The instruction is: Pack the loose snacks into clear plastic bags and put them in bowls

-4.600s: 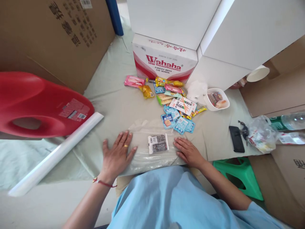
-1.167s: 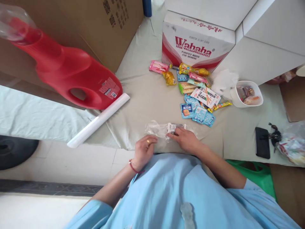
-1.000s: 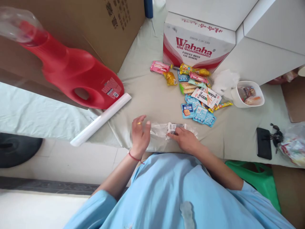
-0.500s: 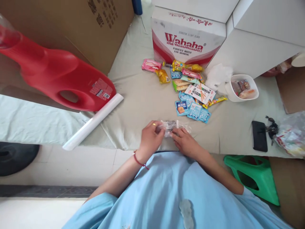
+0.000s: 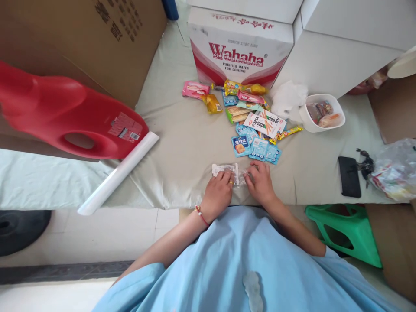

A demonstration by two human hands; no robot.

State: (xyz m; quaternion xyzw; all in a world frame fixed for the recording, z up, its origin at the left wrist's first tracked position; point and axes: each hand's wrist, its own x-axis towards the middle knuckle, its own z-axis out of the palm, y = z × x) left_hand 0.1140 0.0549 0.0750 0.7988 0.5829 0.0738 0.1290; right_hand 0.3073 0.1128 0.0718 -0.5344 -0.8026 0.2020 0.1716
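Loosely, left hand (image 5: 218, 194) pressing wrapped packet (image 5: 223, 168), right hand (image 5: 261, 185) fingertips on its film (both grips unclenched)

Packet (image 5: 224, 168): near half covered by the left hand (image 5: 218, 195); print too small to read.
Right hand (image 5: 261, 186): hold under the fingers (image 5: 256, 170) hidden.
Red jug (image 5: 65, 117): neck cut off at left edge.
Plastic bag (image 5: 394, 171): cut off at right edge; contents blurred.
Green stool (image 5: 351, 234): partly hidden beneath the tabletop (image 5: 182, 147).

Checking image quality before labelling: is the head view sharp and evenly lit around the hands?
Head view: even daylight, faint shadows, no glare; left hand, right hand and wrapped packet sharp; red jug at the left edge soft and stretched.
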